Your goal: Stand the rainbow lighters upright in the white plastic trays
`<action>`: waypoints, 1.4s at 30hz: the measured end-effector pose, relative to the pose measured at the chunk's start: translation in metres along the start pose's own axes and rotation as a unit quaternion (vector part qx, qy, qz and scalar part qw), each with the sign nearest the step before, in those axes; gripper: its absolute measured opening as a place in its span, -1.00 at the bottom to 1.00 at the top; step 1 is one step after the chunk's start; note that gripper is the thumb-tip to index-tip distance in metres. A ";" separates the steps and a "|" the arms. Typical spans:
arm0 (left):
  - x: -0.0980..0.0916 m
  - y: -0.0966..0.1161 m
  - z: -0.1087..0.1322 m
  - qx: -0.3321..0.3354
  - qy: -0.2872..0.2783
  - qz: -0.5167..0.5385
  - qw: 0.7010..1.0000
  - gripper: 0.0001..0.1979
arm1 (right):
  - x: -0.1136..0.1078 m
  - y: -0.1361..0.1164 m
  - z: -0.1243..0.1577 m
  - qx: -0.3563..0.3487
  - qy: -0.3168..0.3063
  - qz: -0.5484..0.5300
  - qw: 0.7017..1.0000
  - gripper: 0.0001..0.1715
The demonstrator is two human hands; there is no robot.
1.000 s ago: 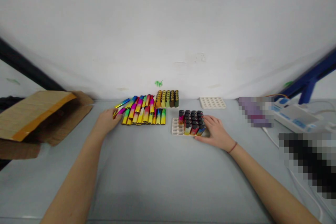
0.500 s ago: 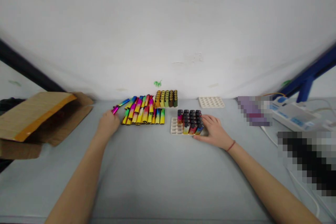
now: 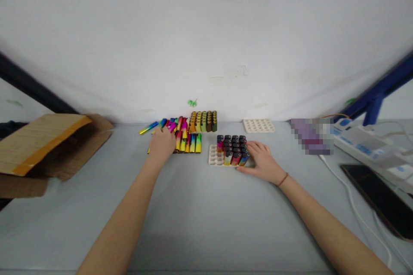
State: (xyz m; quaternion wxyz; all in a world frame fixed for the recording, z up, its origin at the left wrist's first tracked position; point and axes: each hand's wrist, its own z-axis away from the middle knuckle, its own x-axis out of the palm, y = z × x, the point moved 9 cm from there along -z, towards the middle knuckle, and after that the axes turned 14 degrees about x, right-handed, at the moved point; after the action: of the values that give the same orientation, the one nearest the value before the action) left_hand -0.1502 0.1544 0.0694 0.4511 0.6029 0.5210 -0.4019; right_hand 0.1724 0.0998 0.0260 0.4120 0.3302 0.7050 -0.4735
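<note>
My left hand (image 3: 161, 144) lies over a flat group of rainbow-plated lighters (image 3: 189, 142), its fingers touching them and hiding part of the group. Whether it grips one, I cannot tell. A single lighter (image 3: 148, 128) lies apart at the group's left end. My right hand (image 3: 263, 162) straddles the right corner of a white tray (image 3: 215, 155), thumb along the front edge and fingers on the right. Black-topped lighters (image 3: 231, 148) stand in the tray's rear and right sockets, and its front left sockets show bare.
Gold-green lighters (image 3: 203, 122) stand in rows at the wall. Behind the tray is a second white tray (image 3: 258, 126). An open cardboard box (image 3: 48, 150) sits left; a white device (image 3: 361, 144), a black phone (image 3: 377, 197) and cables lie right.
My left hand has moved right and forward from the group's left end onto the lighters, and those lighters now lie more disturbed. My right hand has stayed on the tray.
</note>
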 end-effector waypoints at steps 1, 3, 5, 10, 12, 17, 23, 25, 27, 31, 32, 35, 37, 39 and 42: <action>0.000 0.002 0.000 -0.011 -0.013 -0.020 1.000 -0.61 | 0.000 0.000 0.000 0.000 0.000 0.000 1.000 -0.17; -0.002 0.006 0.000 -0.023 -0.032 -0.049 0.998 -0.58 | -0.001 -0.001 0.000 0.000 0.001 0.000 1.000 -0.17; -0.003 0.010 -0.001 -0.017 -0.038 -0.051 0.998 -0.57 | -0.001 -0.001 0.000 0.000 0.000 -0.001 1.000 -0.17; -0.006 0.013 0.001 -0.011 -0.036 -0.038 0.999 -0.51 | 0.000 -0.001 0.000 0.000 -0.003 -0.003 1.000 -0.16; -0.007 0.014 0.003 -0.015 -0.036 -0.031 0.999 -0.52 | 0.000 -0.001 0.000 0.000 -0.003 -0.002 1.000 -0.16; -0.011 0.018 0.006 -0.017 -0.030 -0.040 0.999 -0.59 | 0.000 -0.001 0.000 0.002 -0.002 -0.002 1.000 -0.16; -0.010 0.024 0.010 -0.018 -0.016 -0.031 0.999 -0.57 | 0.000 -0.001 0.000 0.002 -0.004 -0.007 1.000 -0.17; -0.012 0.024 0.008 -0.008 -0.006 -0.015 1.000 -0.54 | 0.000 -0.001 0.000 0.003 -0.005 -0.007 1.000 -0.17; -0.019 0.016 0.002 0.001 0.018 0.000 1.000 -0.54 | -0.001 -0.001 0.000 0.004 -0.005 -0.007 1.000 -0.16; -0.029 -0.042 -0.016 -0.031 0.070 -0.012 0.997 -0.54 | -0.001 -0.001 0.000 0.003 -0.005 -0.011 1.000 -0.17; -0.027 -0.060 -0.020 -0.039 0.069 -0.021 0.997 -0.53 | -0.001 -0.001 0.000 0.003 -0.006 -0.011 1.000 -0.17; -0.001 -0.100 -0.030 -0.023 -0.010 -0.032 0.999 -0.49 | -0.001 -0.001 0.000 0.007 -0.007 -0.011 1.000 -0.16; 0.013 -0.113 -0.030 -0.008 -0.045 -0.022 0.999 -0.50 | -0.001 -0.001 0.000 0.007 -0.010 -0.011 1.000 -0.16; 0.015 -0.118 -0.027 -0.011 -0.037 0.008 0.999 -0.55 | -0.001 -0.002 0.000 0.005 -0.010 -0.011 1.000 -0.17; 0.003 -0.120 -0.020 -0.061 0.021 0.092 0.994 -0.61 | -0.001 -0.001 0.000 0.007 -0.006 -0.012 1.000 -0.17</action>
State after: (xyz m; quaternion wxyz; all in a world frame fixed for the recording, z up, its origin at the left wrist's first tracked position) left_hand -0.2680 0.1809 0.0570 0.5106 0.6283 0.4963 -0.3133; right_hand 0.1718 0.0996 0.0274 0.4084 0.3221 0.7029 -0.4852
